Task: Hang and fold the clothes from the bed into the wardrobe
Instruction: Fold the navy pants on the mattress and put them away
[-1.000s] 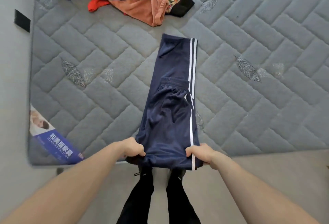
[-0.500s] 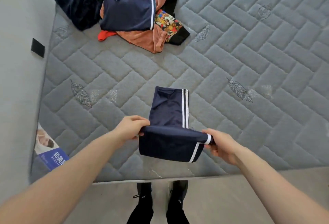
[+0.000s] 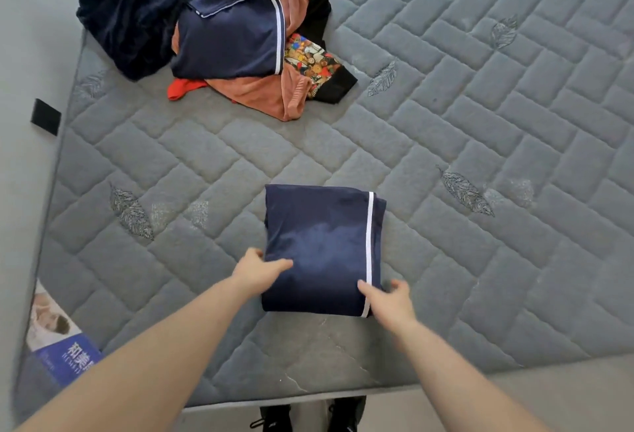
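Between the two hands, on the grey quilted mattress of the bed (image 3: 446, 123), lying flat near the front edge: navy folded trousers with a white side stripe (image 3: 319, 246), squared into a compact rectangle, stripe running along the right side. Left hand (image 3: 257, 272) gripping the near left edge of the fold, thumb on top of the cloth, fingers tucked round the edge. Right hand (image 3: 389, 298) at the near right corner beside the stripe, thumb lying on the fabric, fingers spread loosely over the corner; whether pinching or only touching, cannot tell. Well beyond both hands, up and to the left: a heap of unfolded clothes (image 3: 240, 40), dark blue, orange, red, black and a multicoloured print. Below the left forearm, a blue printed label (image 3: 65, 359) at the mattress corner. Between the forearms, black shoes (image 3: 308, 418) on the floor.
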Motion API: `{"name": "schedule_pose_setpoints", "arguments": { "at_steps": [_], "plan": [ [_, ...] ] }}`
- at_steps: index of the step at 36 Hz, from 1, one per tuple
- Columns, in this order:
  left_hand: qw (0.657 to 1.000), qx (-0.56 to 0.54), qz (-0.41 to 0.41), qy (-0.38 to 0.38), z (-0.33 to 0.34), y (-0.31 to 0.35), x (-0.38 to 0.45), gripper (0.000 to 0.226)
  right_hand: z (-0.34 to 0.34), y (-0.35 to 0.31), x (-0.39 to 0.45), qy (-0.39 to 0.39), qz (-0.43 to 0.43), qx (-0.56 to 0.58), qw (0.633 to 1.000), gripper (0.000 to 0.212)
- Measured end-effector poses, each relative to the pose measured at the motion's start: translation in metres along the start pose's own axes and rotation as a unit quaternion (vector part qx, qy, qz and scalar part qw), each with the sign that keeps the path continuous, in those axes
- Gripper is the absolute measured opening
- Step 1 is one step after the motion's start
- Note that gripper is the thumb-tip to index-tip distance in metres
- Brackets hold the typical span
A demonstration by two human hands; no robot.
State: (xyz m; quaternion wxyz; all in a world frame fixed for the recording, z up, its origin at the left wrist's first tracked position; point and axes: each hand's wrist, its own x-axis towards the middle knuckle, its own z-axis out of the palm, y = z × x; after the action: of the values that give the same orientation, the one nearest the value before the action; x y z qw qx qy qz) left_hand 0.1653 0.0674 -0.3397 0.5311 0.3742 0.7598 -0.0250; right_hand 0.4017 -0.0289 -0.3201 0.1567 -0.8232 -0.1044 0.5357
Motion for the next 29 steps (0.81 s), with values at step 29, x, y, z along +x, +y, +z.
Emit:
{"name": "schedule_pose_setpoints", "arguments": {
  "at_steps": [29],
  "plan": [
    [0.987,0.014,0.125,0.098,0.056,0.001,-0.027,0.051,-0.03,0.033,0.056,-0.032,0.003,0.18,0.983,0.075]
  ]
}}
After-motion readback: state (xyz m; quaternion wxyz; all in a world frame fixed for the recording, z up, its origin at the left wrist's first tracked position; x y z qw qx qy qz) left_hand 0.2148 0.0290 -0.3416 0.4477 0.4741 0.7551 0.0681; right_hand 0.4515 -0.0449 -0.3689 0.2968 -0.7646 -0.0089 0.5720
